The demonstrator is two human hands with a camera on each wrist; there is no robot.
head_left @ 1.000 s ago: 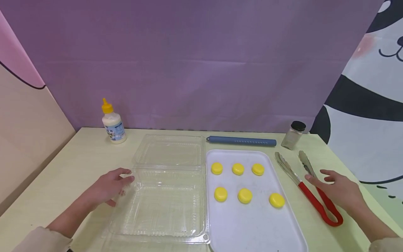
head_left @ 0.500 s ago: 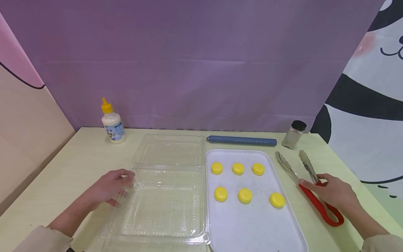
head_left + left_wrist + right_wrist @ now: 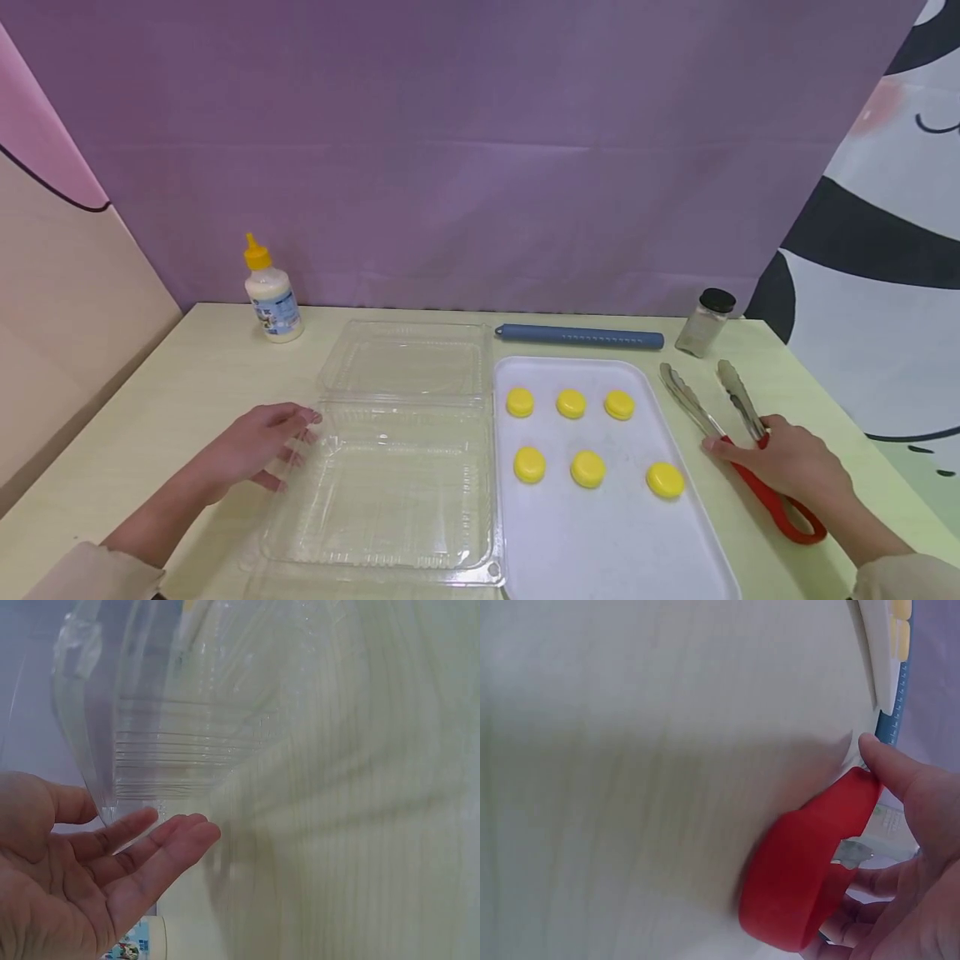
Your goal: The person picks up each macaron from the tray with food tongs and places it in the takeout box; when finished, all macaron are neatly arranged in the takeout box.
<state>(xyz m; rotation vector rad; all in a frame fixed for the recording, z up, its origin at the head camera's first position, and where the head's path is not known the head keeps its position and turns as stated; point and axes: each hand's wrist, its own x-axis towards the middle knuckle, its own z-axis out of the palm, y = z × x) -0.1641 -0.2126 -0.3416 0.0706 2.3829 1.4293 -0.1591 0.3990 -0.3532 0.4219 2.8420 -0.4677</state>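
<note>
On the left, a clear plastic clamshell container [image 3: 390, 483] lies with its lid folded back. My left hand [image 3: 255, 446] is at its left edge; in the left wrist view the thumb and index finger [image 3: 135, 825] pinch the rim, the other fingers extended. Metal tongs with red handles [image 3: 772, 500] lie spread at the right. My right hand [image 3: 795, 462] grips them from above, thumb on one arm and fingers round the other, as the red handle [image 3: 802, 855] in the right wrist view shows. Several yellow macarons [image 3: 588, 469] sit in two rows on a white tray [image 3: 622, 550].
Behind the tray lies a blue-grey rod [image 3: 577, 336]. A small jar with a black lid [image 3: 705, 323] stands at the back right. A white bottle with a yellow nozzle [image 3: 273, 296] is at the back left. A purple cloth [image 3: 465, 167] hangs behind the table.
My right hand has moved left and down onto the tongs and taken hold of their handles. The left hand stays at the container's edge, its fingers closing slightly on the rim.
</note>
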